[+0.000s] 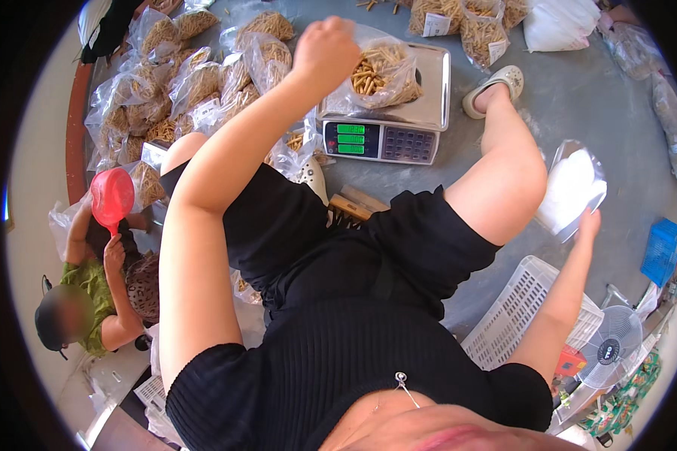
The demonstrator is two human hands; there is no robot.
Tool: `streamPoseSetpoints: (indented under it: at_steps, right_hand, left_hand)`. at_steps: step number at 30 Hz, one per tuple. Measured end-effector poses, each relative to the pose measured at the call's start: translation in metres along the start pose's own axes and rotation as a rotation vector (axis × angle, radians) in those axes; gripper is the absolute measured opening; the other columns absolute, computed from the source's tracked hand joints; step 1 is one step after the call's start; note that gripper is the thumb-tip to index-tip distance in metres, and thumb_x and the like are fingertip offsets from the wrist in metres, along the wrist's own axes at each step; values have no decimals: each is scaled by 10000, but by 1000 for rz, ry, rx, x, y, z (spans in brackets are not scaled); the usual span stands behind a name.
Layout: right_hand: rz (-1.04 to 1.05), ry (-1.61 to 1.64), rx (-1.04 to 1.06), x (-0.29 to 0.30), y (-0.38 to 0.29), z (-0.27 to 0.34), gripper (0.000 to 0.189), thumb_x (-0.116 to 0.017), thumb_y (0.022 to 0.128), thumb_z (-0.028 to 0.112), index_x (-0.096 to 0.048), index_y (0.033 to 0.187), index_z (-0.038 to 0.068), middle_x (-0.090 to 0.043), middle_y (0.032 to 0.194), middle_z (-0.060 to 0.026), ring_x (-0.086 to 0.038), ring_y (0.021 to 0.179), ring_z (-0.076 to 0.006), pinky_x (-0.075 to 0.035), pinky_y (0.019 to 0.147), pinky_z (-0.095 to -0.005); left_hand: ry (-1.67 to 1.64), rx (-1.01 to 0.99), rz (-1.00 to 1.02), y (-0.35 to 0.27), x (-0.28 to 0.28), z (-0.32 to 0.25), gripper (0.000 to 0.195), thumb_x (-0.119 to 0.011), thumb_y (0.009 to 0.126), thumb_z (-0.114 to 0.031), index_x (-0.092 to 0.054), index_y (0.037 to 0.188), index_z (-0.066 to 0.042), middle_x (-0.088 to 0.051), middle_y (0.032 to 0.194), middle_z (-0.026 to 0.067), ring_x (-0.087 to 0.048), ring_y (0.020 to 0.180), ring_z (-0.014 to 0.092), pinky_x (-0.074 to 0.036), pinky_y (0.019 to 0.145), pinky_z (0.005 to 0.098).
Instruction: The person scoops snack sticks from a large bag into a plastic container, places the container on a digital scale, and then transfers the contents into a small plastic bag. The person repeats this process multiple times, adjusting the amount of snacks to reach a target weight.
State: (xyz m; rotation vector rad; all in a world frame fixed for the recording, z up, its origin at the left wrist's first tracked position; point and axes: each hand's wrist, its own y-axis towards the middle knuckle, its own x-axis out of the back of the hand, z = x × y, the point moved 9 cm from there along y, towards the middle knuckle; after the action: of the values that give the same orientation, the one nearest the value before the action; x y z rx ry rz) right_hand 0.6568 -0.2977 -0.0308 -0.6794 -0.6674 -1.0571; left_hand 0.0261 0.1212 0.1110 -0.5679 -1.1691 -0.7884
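Note:
My left hand (327,53) is held with curled fingers beside an open clear plastic bag (392,73) of short brown dried sticks. Its fingertips are blurred, so I cannot tell whether anything is in them. The bag sits on the steel pan (435,84) of a digital scale, whose keypad (409,145) and lit green displays (351,138) face me. Off to the right, beyond my knee, my right hand (589,225) grips the lower edge of a clear plastic pouch (575,186) with something white inside.
Many filled bags (163,96) crowd the floor at left; others (451,22) lie ahead. A person (107,304) at left holds a red plastic scoop (113,194). At right are a white crate (510,315), a fan (609,349) and a blue basket (661,252). A wooden-backed brush (352,207) lies between my legs.

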Motion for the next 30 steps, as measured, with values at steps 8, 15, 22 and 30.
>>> streamPoseSetpoints:
  at_steps: [8,15,22,30]
  right_hand:
    - [103,-5,382,44,-30,289,334,-448,942,153,-548,1196,-39,-638,1100,-128,-601,987,-212,-453,868,-348]
    - [482,244,535,-56,-132,400,237,-462,964,122,-570,1132,-6,-642,1012,-58,-590,909,-119,-457,801,-269]
    - [875,247,670,-188,-270,415,257,-449,955,50,-489,1200,-15,-633,1008,-75,-591,897,-109,-472,803,-268]
    - [633,-271,937,-237,-317,422,488,-517,906,105,-432,1386,129,-636,1130,-214,-634,1026,-315,-468,876,-354]
  left_hand:
    - [-192,-92,603,34,-53,-48,343,-571,848,-126,-637,1185,-117,-649,1134,141,-606,1083,294,-498,875,402]
    - [-1135,-161,409,101,-57,-47,466,-439,941,-95,-462,1397,-193,-464,1410,134,-471,1281,265,-438,1007,413]
    - [-2045,419,771,68,-24,-16,629,-332,996,-520,-468,1360,-25,-473,1388,120,-492,1218,228,-379,1042,371]
    - [-1514,272,374,55,-22,34,439,-544,931,-436,-586,1273,-165,-543,1331,83,-495,1241,284,-409,1012,444]
